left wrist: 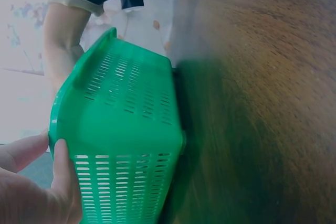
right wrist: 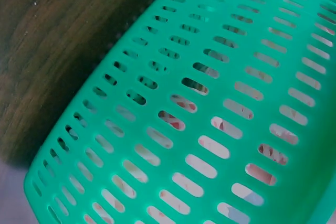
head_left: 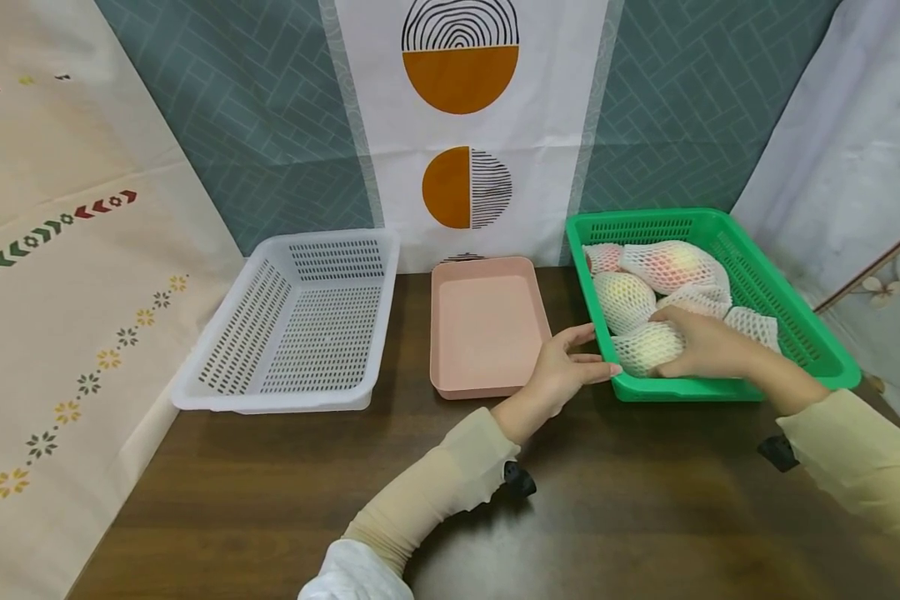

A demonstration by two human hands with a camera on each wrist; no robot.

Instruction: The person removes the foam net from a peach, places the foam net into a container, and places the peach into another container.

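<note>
Inside the green plastic basket (head_left: 810, 333), at its front, my right hand (head_left: 708, 343) grips a round fruit in a white foam net (head_left: 647, 348), thumb on the near side and fingers on the far side. Around it lie several more net-wrapped fruits, among them a yellowish one (head_left: 624, 302) and a reddish-yellow one (head_left: 675, 265). My left hand (head_left: 558, 371) holds the basket's left rim near the front corner. In the left wrist view, fingers of that hand (left wrist: 39, 190) lie on both sides of the rim. The right wrist view shows the slotted basket wall (right wrist: 210, 103) close up.
A pink rectangular tray (head_left: 487, 325) stands left of the green basket, behind my left forearm. Farther left is a white slotted basket (head_left: 281, 404). All stand on a dark wooden table (head_left: 285, 500), with patterned cloths (head_left: 292, 125) behind and at both sides.
</note>
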